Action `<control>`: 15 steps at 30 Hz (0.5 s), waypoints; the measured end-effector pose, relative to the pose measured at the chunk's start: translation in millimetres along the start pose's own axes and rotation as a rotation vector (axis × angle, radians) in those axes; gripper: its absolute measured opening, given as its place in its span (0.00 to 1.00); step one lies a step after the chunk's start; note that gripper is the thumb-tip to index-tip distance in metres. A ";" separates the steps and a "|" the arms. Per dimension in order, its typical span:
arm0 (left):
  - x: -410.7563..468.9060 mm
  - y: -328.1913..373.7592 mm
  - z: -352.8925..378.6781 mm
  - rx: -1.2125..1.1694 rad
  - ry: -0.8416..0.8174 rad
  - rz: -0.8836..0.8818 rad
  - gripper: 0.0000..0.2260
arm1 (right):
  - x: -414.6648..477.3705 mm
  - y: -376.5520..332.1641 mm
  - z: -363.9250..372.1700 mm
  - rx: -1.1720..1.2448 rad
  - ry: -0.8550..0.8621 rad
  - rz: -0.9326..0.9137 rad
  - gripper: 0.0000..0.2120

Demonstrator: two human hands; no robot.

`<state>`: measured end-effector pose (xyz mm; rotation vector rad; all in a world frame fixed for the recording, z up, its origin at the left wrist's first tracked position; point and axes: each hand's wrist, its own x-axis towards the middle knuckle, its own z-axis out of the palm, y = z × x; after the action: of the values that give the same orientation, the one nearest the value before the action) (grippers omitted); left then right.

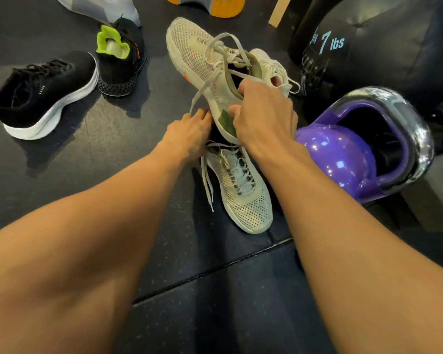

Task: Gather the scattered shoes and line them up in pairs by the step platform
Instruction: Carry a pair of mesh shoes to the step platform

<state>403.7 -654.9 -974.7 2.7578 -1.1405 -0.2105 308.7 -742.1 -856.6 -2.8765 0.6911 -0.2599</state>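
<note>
While the right hand (264,118) grips a mesh shoe (189,47), a kettlebell (335,154) sits beside.

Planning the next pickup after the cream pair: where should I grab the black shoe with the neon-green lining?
Probably the heel collar of the black shoe, from above on the near side. It stands upright on its sole, heel toward the camera, green-lined opening facing up, so fingers can slip inside and the thumb press the heel's outside.
</note>
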 end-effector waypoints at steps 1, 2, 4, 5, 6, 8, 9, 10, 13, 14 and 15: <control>-0.6 1.3 1.7 0.058 0.041 0.059 0.26 | 1.3 2.1 0.4 0.002 0.015 0.007 0.11; -1.8 1.2 2.8 0.135 0.068 0.124 0.25 | 2.6 3.8 1.0 0.003 0.029 0.012 0.12; -2.9 -1.3 0.8 0.260 0.096 0.224 0.18 | 5.1 6.1 1.9 0.003 0.056 0.008 0.13; -2.6 -2.8 -2.0 0.300 0.100 0.257 0.14 | 6.0 6.5 2.1 0.004 0.069 0.004 0.13; -1.5 -4.0 -5.0 0.333 0.099 0.288 0.12 | 7.0 6.3 1.8 0.006 0.079 0.004 0.13; -0.7 -2.8 -12.3 0.385 0.083 0.338 0.11 | 8.2 4.8 -0.3 0.011 0.096 0.011 0.13; -1.6 -1.0 -16.0 0.406 0.074 0.354 0.11 | 8.2 3.9 -2.1 0.013 0.102 0.013 0.12; -3.4 0.4 -19.8 0.421 0.069 0.362 0.11 | 7.8 2.7 -4.2 0.018 0.109 0.013 0.12; -17.7 1.6 -34.9 0.432 0.083 0.375 0.13 | 2.2 -2.9 -14.9 0.041 0.120 0.019 0.10; -25.2 0.7 -42.2 0.436 0.091 0.379 0.13 | -1.3 -5.5 -20.3 0.043 0.115 0.026 0.10; -33.7 0.2 -51.4 0.438 0.095 0.381 0.13 | -5.5 -8.4 -27.0 0.042 0.105 0.031 0.10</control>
<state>389.5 -626.9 -921.8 2.7719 -1.8352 0.2412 301.9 -735.6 -829.3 -2.8258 0.7387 -0.4189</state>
